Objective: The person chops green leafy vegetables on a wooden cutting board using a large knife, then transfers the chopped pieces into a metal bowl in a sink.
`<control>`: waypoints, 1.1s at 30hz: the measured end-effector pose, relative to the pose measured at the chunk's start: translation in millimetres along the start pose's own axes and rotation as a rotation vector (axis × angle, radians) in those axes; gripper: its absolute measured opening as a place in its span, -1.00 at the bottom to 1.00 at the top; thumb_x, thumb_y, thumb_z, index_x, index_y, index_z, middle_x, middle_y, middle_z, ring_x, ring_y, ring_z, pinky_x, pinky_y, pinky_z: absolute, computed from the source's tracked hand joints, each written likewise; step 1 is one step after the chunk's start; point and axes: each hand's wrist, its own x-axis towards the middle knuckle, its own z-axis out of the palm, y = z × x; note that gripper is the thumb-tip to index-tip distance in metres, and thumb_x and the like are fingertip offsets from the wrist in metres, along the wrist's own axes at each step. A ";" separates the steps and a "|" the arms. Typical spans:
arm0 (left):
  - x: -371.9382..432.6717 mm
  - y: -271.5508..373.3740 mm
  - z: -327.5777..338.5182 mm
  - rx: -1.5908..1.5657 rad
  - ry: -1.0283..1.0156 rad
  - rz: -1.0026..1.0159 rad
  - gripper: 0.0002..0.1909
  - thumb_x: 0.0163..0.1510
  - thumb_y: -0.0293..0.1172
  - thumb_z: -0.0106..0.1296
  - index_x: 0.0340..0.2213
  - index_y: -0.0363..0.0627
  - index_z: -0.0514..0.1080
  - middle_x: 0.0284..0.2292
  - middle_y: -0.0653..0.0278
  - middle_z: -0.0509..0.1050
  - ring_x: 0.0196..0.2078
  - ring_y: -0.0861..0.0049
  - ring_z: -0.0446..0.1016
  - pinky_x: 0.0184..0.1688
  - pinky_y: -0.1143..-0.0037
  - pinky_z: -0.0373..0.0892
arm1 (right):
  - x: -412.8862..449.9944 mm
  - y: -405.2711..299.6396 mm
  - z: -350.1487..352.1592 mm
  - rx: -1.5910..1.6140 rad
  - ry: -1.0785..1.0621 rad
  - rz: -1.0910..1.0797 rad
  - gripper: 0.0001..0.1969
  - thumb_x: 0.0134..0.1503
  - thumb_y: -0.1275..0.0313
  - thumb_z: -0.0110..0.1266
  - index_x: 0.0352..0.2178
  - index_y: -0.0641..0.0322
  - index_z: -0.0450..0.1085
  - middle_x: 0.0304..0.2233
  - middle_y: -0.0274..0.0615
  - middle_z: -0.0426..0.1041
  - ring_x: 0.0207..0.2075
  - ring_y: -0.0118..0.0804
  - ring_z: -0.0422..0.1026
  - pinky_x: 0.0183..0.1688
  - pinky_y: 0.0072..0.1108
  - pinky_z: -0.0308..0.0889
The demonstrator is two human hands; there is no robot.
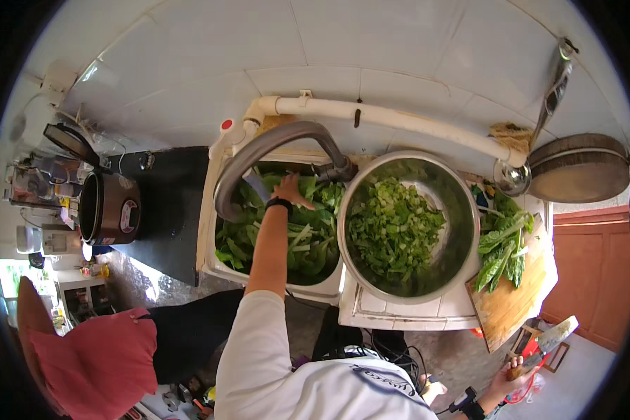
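Observation:
My left hand (290,191) reaches over the sink (341,273), fingers apart, on top of whole leafy greens (304,247); it shows no clear grip on a leaf. The curved metal faucet (273,139) arches over the sink beside my hand. At the lower right my right hand (512,379) grips the wooden handle of a cleaver (556,336), its blade raised beyond the counter's edge. Chopped greens (399,231) lie in a large stainless steel basin (475,220) right of the sink. More whole leafy greens (504,249) rest on a wooden cutting board (509,310).
A rice cooker (115,210) with its lid up stands on the dark countertop (173,210) at left. Behind the sink runs a white pipe (378,118). A ladle (512,176) and a pan (577,173) hang at right. A person in a red top (94,357) stands at lower left.

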 end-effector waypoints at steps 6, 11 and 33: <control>15.8 30.3 32.5 0.499 -0.077 0.010 0.28 -0.54 0.33 0.12 0.11 -0.03 -0.24 0.14 0.17 -0.24 0.18 0.18 -0.26 0.12 0.09 -0.13 | -5.5 11.3 12.3 0.001 -0.130 -0.050 -0.51 0.10 0.02 -0.30 -0.07 0.12 0.11 -0.58 -0.37 0.16 -0.61 -0.57 0.17 -0.63 -0.79 0.18; 24.6 34.2 59.9 1.029 -0.049 0.251 0.22 -0.43 0.37 0.02 0.11 -0.06 -0.26 0.12 0.08 -0.17 0.17 0.19 -0.21 0.13 0.14 -0.14 | -4.5 24.1 30.4 -0.001 -0.140 -0.055 -0.51 0.11 0.02 -0.32 -0.03 0.09 0.09 -0.56 -0.37 0.18 -0.61 -0.57 0.18 -0.63 -0.78 0.22; -131.6 28.8 59.0 -0.065 0.324 -0.037 -0.67 -0.11 -0.45 0.02 -0.25 -0.22 0.27 -0.47 0.06 0.41 -0.35 0.12 0.37 -0.12 0.10 0.16 | 24.7 14.8 -7.1 0.091 -0.296 0.033 -0.50 0.03 -0.05 -0.19 -0.24 0.19 0.20 -0.63 -0.35 0.17 -0.65 -0.52 0.18 -0.67 -0.78 0.14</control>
